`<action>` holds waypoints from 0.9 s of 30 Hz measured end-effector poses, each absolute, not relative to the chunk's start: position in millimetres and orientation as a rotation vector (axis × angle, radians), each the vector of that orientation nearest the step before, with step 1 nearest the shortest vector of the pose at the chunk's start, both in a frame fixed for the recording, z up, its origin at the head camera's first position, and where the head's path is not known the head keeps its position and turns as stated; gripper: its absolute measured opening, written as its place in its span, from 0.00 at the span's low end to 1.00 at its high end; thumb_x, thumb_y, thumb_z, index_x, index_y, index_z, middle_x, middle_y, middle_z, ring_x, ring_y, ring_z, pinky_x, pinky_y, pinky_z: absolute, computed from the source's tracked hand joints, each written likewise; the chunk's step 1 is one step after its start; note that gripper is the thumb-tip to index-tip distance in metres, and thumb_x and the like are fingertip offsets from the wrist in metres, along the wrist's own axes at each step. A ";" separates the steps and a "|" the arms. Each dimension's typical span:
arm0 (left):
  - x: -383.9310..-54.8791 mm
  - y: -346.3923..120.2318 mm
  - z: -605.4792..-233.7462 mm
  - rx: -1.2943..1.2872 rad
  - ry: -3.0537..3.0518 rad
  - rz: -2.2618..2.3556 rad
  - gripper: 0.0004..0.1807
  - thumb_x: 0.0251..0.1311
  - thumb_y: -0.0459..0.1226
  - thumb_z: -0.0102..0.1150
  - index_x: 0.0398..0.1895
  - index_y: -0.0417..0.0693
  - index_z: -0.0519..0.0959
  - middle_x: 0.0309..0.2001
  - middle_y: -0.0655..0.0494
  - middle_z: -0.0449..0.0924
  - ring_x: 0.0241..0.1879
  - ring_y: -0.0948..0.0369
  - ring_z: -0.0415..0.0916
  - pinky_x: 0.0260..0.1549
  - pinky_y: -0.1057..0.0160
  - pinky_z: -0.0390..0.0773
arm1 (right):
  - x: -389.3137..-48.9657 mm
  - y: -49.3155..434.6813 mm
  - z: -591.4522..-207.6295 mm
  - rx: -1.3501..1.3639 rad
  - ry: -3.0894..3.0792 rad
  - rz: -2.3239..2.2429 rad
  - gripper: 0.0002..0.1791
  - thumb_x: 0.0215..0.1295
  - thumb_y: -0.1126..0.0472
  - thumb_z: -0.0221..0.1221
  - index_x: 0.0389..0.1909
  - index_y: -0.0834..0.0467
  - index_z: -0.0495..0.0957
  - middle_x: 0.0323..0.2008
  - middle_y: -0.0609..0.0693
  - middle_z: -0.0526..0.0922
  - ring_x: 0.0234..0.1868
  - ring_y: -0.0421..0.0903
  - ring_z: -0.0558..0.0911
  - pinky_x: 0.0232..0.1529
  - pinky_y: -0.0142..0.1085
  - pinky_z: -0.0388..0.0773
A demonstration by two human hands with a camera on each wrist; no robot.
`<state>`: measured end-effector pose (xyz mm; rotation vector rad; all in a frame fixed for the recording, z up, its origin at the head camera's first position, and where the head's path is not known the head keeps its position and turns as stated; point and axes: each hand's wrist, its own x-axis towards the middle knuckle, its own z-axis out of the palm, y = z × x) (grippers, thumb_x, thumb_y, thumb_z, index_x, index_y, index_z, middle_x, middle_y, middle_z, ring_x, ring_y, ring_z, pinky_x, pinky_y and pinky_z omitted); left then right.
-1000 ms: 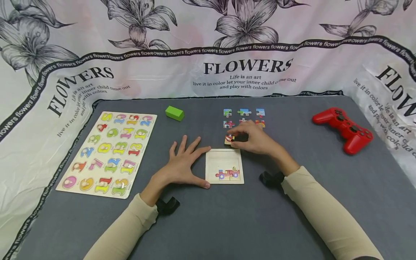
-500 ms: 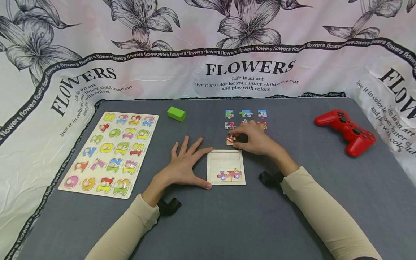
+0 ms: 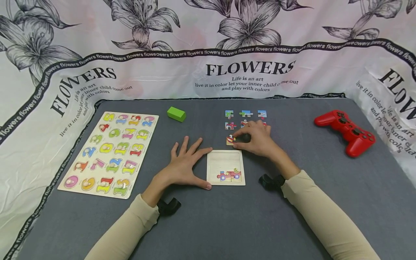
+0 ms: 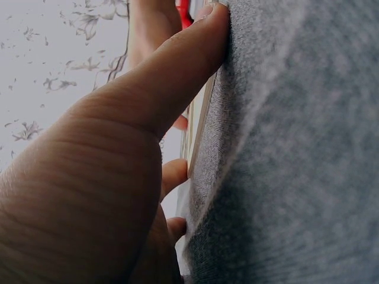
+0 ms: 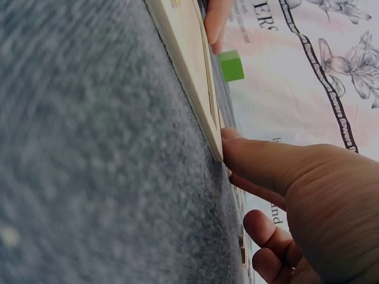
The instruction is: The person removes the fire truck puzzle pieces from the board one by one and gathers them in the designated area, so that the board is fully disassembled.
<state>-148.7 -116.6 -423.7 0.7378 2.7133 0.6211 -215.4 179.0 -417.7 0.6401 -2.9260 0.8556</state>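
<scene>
In the head view my left hand [image 3: 186, 166] lies with fingers spread, thumb and forefinger against the left corners of a square wooden puzzle tray [image 3: 224, 155]. Two joined jigsaw pieces [image 3: 229, 176] showing a vehicle with wheels lie low in the tray, toward its right. My right hand [image 3: 256, 139] pinches a red and yellow jigsaw piece [image 3: 230, 140] between thumb and forefinger, just beyond the tray's far edge. In the right wrist view the thumb [image 5: 254, 157] is right at the tray corner, and the pinched piece is mostly hidden.
Several loose jigsaw pieces [image 3: 246, 113] form rows behind the right hand, some partly covered by its fingers. A number board [image 3: 147, 144] lies at left, a green block [image 3: 176, 113] at the back, and a red game controller [image 3: 345, 133] at right.
My right hand has shifted slightly; its forefinger moved to the piece's right side, baring more of its picture, and its other fingers cover more of the row behind. The left hand keeps its place.
</scene>
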 end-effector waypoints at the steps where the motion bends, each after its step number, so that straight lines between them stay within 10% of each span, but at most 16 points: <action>1: -148.8 -116.6 -423.7 0.737 2.712 0.620 0.63 0.37 0.69 0.76 0.80 0.71 0.56 0.85 0.54 0.37 0.81 0.40 0.19 0.71 0.28 0.25 | -215.4 178.8 -418.0 0.633 -2.927 0.854 0.20 0.52 0.49 0.77 0.46 0.48 0.89 0.44 0.54 0.81 0.47 0.55 0.67 0.47 0.55 0.52; 27: -148.5 -116.1 -422.6 0.735 2.704 0.633 0.63 0.38 0.68 0.76 0.80 0.70 0.56 0.85 0.53 0.37 0.81 0.40 0.18 0.71 0.28 0.24 | -218.4 177.4 -418.5 0.617 -2.911 0.902 0.18 0.55 0.50 0.76 0.47 0.49 0.89 0.45 0.55 0.82 0.48 0.55 0.67 0.47 0.56 0.51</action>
